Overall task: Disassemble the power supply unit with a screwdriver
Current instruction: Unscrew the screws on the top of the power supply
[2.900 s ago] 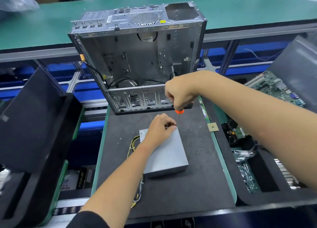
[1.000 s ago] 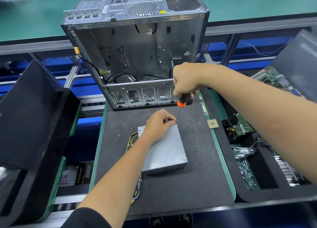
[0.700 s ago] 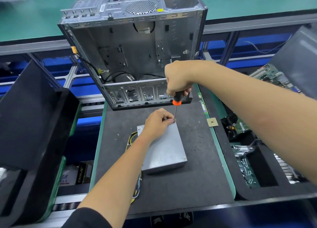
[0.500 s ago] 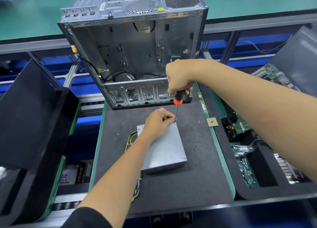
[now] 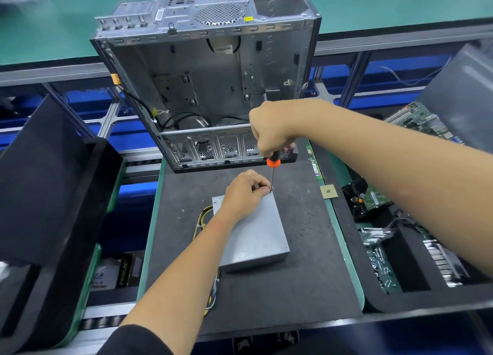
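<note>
A grey metal power supply unit point(image 5: 257, 237) lies flat on the black mat point(image 5: 301, 280), with a bundle of yellow and black wires point(image 5: 202, 218) trailing from its left side. My left hand point(image 5: 244, 193) rests on the unit's far end, its curled fingertips pinching around the screwdriver tip at the far right corner. My right hand point(image 5: 272, 130) grips the black and orange handle of the screwdriver point(image 5: 272, 168), which stands upright with its thin shaft on that corner. The screw itself is hidden by my fingers.
An empty silver computer case point(image 5: 208, 82) stands open at the mat's far edge. Black foam trays point(image 5: 50, 184) sit to the left. On the right, bins hold circuit boards point(image 5: 416, 120) and metal parts point(image 5: 442, 258). A small CPU chip point(image 5: 329, 191) lies by the mat's right edge.
Both hands have stayed at the unit's far right corner. My right hand has shifted only slightly on the screwdriver handle, and the view has drifted a little.
</note>
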A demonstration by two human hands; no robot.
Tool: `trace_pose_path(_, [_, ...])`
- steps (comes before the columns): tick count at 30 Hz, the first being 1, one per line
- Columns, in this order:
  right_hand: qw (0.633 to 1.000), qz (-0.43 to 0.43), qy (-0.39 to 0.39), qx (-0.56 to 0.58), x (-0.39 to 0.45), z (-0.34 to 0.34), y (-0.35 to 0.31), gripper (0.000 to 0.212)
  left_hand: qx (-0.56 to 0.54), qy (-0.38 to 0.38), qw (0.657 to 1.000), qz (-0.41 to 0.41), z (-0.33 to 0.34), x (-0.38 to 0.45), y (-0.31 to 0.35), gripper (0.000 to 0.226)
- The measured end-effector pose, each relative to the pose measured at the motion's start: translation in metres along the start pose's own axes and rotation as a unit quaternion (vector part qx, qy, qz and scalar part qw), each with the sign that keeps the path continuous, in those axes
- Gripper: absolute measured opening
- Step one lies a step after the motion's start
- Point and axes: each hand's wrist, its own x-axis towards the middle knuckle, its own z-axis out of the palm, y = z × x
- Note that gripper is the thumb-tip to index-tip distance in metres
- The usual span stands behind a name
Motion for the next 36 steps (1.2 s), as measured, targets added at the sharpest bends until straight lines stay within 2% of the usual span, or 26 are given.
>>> trace_pose_path(3, [0.998, 0.048, -0.027, 0.03, 0.001, 0.0, 0.0, 0.016, -0.007, -0.005, 1.0, 0.005, -0.002, -0.001, 0.0, 0.017])
trace_pose_path(6, [0.997, 0.057, -0.054, 0.004, 0.001, 0.0, -0.003, 0.024, 0.0, -0.007, 1.0, 0.01, -0.001, -0.002, 0.001, 0.012])
trace_pose_path(11, [0.997, -0.026, -0.049, -0.06, -0.001, 0.0, -0.006, 0.014, -0.001, -0.001, 1.0, 0.015, 0.0, -0.001, 0.001, 0.012])
trace_pose_path(16, [0.989, -0.091, 0.019, -0.113, 0.0, 0.002, -0.009, 0.012, -0.022, 0.004, 0.999, 0.023, -0.001, -0.001, 0.0, 0.013])
trace_pose_path(19, [0.997, -0.052, 0.01, -0.059, 0.0, 0.002, -0.005, 0.013, -0.028, 0.012, 0.999, 0.028, -0.001, -0.002, 0.001, 0.011])
trace_pose_path(23, [0.998, 0.001, -0.014, 0.059, 0.001, -0.001, 0.002, 0.027, -0.021, 0.009, 0.999, 0.032, -0.001, -0.002, 0.002, 0.011])
trace_pose_path(26, [0.998, -0.014, -0.004, 0.061, -0.003, -0.003, 0.007, 0.02, -0.018, 0.001, 0.999, 0.03, -0.003, -0.002, 0.003, 0.013])
trace_pose_path(29, [0.995, -0.037, 0.016, 0.086, -0.009, -0.01, 0.013, 0.003, -0.014, -0.012, 0.999, 0.031, -0.006, -0.001, 0.001, 0.017])
trace_pose_path(33, [0.997, -0.016, -0.016, 0.079, -0.012, -0.003, 0.008, 0.011, -0.041, 0.0, 0.999, 0.025, -0.007, -0.003, 0.001, 0.017])
trace_pose_path(36, [0.996, 0.049, -0.024, 0.064, -0.009, 0.0, 0.002, 0.032, -0.052, 0.005, 0.998, 0.025, -0.006, -0.004, 0.003, 0.017])
